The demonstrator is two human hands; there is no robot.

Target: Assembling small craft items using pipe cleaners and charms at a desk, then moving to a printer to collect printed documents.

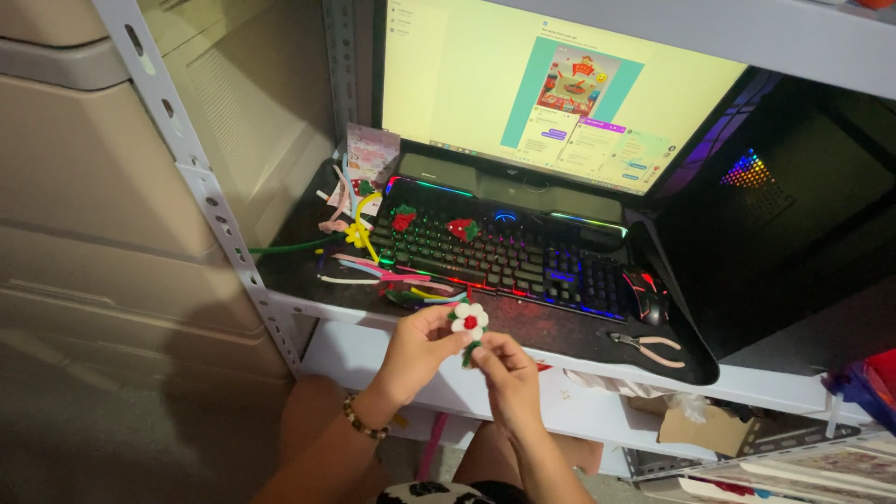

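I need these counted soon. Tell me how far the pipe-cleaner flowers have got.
Done: two red-and-green pieces lie on the keyboard. In hand: the left hand and right hand hold a white flower with a red centre. Left: loose pipe cleaners lie unshaped beside the keyboard.

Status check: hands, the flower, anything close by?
Left hand and right hand both pinch white pipe-cleaner flower with red centre. Backlit black keyboard just beyond; loose pipe cleaners nearby.
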